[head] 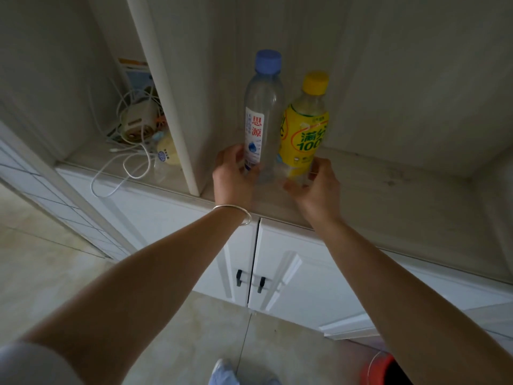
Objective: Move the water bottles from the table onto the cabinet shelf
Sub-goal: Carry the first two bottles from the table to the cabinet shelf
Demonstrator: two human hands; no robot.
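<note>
A pale cabinet shelf (374, 184) above white doors holds both bottles upright. Left hand (233, 176) fingers curl around the clear bottle (263, 120); right hand (316, 187) fingers grip the yellow bottle (305, 134).

blue-capped bottle (262, 118), yellow bottle (305, 126), upright, touching, shelf (388, 176)

A home: white built-in cabinet (291, 262) with panelled doors, tiled floor (55, 273) and tangled charger cables (130, 162) (household clutter).
</note>
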